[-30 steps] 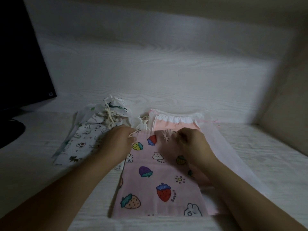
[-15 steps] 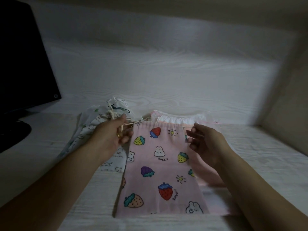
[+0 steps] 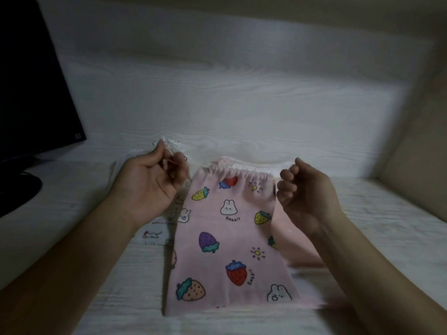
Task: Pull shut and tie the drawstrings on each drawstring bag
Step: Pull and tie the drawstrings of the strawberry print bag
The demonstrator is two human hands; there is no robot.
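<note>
A: Change since a second ago: both hands were lying on the top of the pink bag (image 3: 229, 238); now they are raised and drawn apart, one to each side of its mouth. The top hem is gathered into puckers and reads narrower than before.

B: Hand states?

A: Left hand (image 3: 147, 187) is curled, fingers pinching a pale cord (image 3: 167, 163) at the bag's far left corner. Right hand (image 3: 304, 194) is curled at the far right corner; I judge it grips the other cord, but no cord shows there, so cannot tell for certain.

B: Meaning for the task?

A: Judgement: the pull-shut step on this bag has started but is not finished, as the mouth is only partly cinched. No knot yet.

B: Location and counts?

A: Pink bag lies flat on the white desk (image 3: 387, 226), centre, mouth at the far end. Counted: one pink printed bag on top; at least one more pink bag (image 3: 290, 228) beneath it, edge showing on the right; one white printed bag (image 3: 154, 233) to the left, with bunched white fabric (image 3: 169, 143) behind the left hand, number unclear. One dark monitor (image 3: 31, 93), far left.
</note>
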